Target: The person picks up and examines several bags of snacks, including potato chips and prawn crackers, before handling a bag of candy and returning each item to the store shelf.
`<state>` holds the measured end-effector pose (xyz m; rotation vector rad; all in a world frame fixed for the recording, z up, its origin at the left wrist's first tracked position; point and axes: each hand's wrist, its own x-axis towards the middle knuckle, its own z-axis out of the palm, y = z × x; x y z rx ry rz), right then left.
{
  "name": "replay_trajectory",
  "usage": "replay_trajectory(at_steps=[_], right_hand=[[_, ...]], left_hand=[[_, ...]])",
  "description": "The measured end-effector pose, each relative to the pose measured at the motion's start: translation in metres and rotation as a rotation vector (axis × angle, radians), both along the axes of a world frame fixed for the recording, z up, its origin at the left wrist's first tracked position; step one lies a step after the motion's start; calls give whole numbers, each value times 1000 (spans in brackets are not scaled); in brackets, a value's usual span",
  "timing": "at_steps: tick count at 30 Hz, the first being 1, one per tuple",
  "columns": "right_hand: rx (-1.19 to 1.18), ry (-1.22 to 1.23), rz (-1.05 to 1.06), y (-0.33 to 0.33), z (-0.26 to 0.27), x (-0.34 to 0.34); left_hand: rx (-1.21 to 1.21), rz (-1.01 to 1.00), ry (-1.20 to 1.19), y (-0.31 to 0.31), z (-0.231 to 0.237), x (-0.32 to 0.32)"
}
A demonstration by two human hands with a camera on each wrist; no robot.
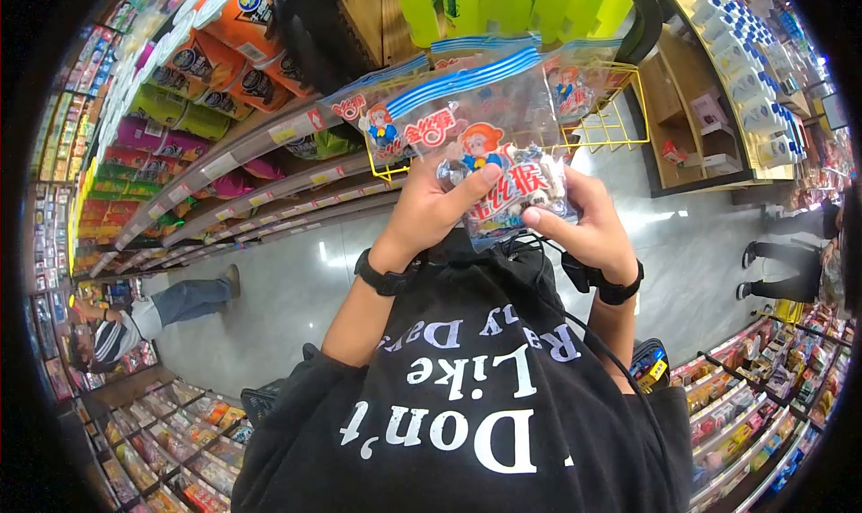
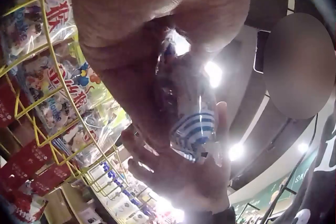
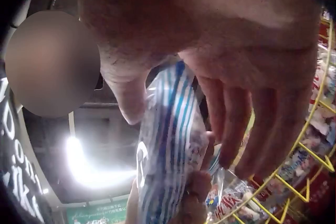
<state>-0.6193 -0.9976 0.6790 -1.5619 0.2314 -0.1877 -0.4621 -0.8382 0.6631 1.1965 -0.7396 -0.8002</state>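
Note:
Both hands grip a clear zip-top candy bag (image 1: 516, 122) in front of the chest. It has a blue-striped top, red lettering and a cartoon figure, and wrapped sweets show through its lower part. On one side edge, my left hand (image 1: 435, 207) has its thumb laid over the front. Opposite it, my right hand (image 1: 593, 230) pinches the lower side, thumb in front and fingers behind. In the right wrist view, the bag's blue-and-white striped side (image 3: 170, 145) runs between thumb and fingers. Just beyond, similar bags (image 1: 575, 86) sit in a yellow wire basket (image 1: 645, 109).
Shelves of orange, green and purple packets (image 1: 242, 28) rise at the left. A wooden stand with white bottles (image 1: 750, 82) is at the right. Low snack racks (image 1: 171, 441) are behind on both sides. One person (image 1: 171, 306) is at the left, another (image 1: 790, 266) at the right.

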Motion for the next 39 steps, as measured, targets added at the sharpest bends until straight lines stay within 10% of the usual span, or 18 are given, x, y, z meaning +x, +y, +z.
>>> replay_trajectory(at_steps=[24,33,37,39], right_hand=[[196,-99,-273,9,-10,0],[-96,-172,-520,16,4,3],[-510,-273,-344,11,15,-4],[-539,-331,-220,11,17,-5]], left_hand=[[-88,-136,177,7,-4,6],[136,-29,106,9,4,-7],[47,-127,-302,16,-10,-11],[-50,-185,-60,18,-9,-19]])
